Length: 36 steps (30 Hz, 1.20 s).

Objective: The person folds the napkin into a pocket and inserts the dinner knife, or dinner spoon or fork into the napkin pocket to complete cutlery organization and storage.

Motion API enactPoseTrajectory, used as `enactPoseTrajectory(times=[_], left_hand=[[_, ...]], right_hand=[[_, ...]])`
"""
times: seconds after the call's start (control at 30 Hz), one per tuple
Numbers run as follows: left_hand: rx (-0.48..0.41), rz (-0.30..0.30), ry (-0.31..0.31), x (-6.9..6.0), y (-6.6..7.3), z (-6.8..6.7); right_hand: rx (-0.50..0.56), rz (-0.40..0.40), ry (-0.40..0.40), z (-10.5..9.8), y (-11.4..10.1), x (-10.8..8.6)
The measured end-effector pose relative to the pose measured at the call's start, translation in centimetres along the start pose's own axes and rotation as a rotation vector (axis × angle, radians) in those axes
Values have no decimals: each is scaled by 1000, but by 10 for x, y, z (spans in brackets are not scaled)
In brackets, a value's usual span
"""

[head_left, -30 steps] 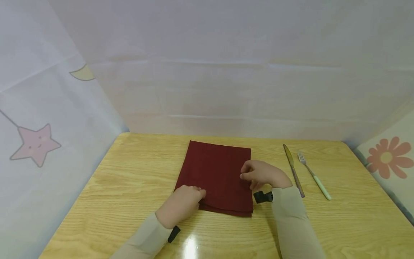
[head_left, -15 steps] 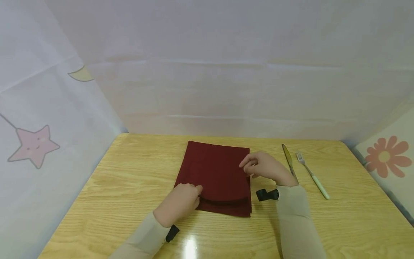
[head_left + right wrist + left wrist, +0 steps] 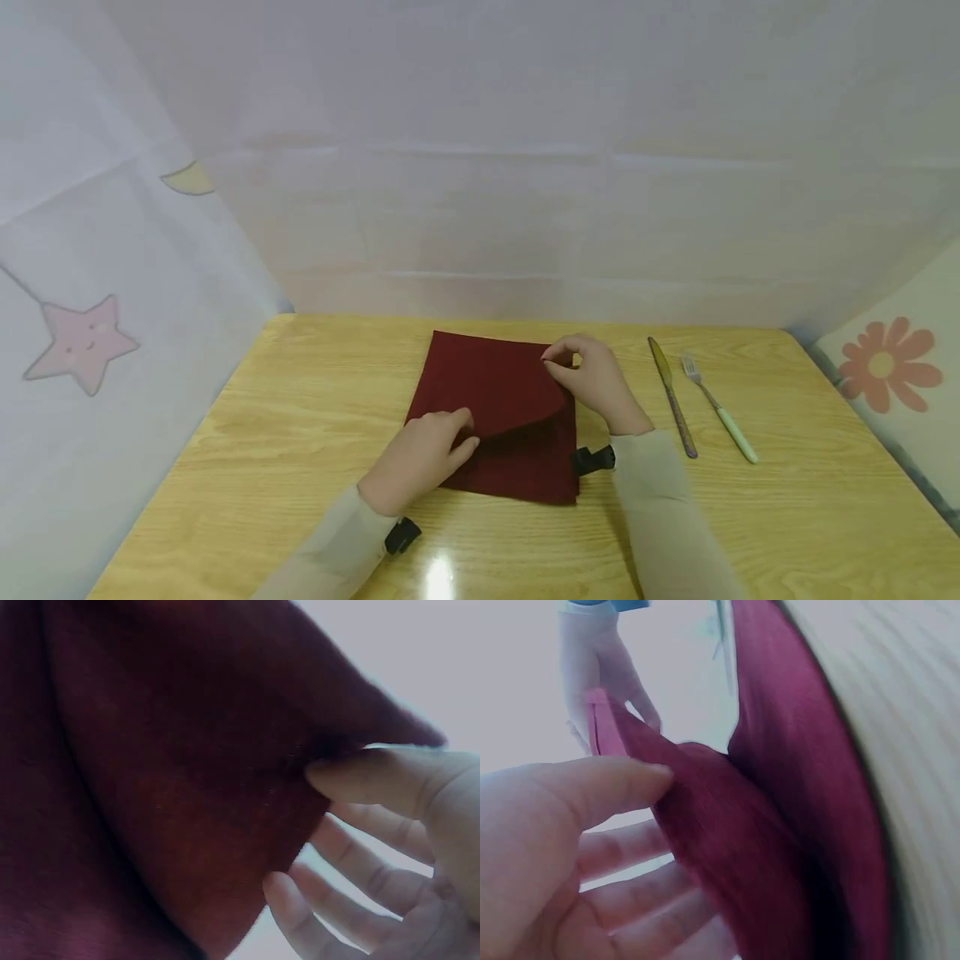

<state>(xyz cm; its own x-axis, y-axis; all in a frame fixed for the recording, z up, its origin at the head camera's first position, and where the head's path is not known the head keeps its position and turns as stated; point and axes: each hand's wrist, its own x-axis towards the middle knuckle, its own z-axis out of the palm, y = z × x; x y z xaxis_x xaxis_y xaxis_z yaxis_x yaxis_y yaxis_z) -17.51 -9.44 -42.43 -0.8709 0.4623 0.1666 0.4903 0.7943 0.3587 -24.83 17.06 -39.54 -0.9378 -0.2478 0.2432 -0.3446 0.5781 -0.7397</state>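
A dark red cloth napkin (image 3: 491,379), folded in layers, lies at the middle of the table, its upper layer lifted along the near side. My right hand (image 3: 596,383) pinches the raised right corner between thumb and fingers. In the right wrist view the thumb presses on the cloth (image 3: 172,787), with the other fingers spread loosely behind it. My left hand (image 3: 416,458) holds the lifted layer's edge at the near left. The left wrist view shows the left thumb on the raised flap (image 3: 712,825) and the fingers behind it. The lower layer stays flat on the tabletop.
Right of the napkin lie a table knife (image 3: 672,398) with a gold-coloured blade and a fork (image 3: 722,408) with a pale green handle. The wooden table (image 3: 300,400) meets a white printed cloth backdrop (image 3: 465,225) at the back and sides.
The right hand has come to the napkin's upper layer and taken its corner, lifting it up and away from me. The left hand's grip has shifted, and the near edge has risen.
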Motion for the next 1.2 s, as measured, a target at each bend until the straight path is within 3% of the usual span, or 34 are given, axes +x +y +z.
enactPoseTrajectory(times=[0.13,0.23,0.43,0.57,0.67,0.87,1.0,1.2], left_hand=[[-63,-6,3,9,9,-1],[-42,14,22,17,17,4],[95,90,200,31,38,17],[72,93,290,37,42,18],[-57,54,309,40,34,9],[-353,-41,333,48,3,-13],[-427,-93,317,52,-19,-19],[-524,-123,287,62,-45,-24]], right_hand=[[44,44,15,8,-1,2],[63,64,46,12,0,3],[93,85,123,17,0,3],[109,88,132,19,0,3],[116,82,136,19,0,4],[134,68,175,21,3,5],[128,76,186,24,6,7],[191,126,250,23,8,9]])
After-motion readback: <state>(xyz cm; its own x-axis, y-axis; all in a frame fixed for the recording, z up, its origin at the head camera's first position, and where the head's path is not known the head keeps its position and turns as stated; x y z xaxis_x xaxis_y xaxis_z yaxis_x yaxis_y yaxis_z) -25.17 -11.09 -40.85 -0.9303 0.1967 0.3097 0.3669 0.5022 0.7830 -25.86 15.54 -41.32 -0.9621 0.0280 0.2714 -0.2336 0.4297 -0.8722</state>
